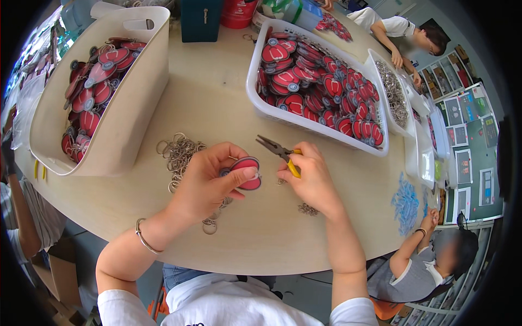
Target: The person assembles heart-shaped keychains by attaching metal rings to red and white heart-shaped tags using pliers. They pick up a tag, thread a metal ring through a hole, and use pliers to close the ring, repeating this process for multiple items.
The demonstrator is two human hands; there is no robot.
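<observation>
Charm point(246, 172) red, oval, glossy, pinched in left hand point(209, 182) fingers point(247, 174)

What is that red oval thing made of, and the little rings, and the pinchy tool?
Red oval tag: looks like smooth, slightly shiny plastic or rubber; it catches light.
Rings: thin silvery metal, probably steel, judging by the grey glint.
Pliers: dark metal jaws, matte; the yellow handle looks like a plastic or rubber coating.

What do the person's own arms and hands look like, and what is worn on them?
Both forearms are bare. The left hand has a thin silver metal bangle around its wrist. The right hand wears no ring, watch or glove. Short white sleeves cover the upper arms at the lower edge.
</observation>
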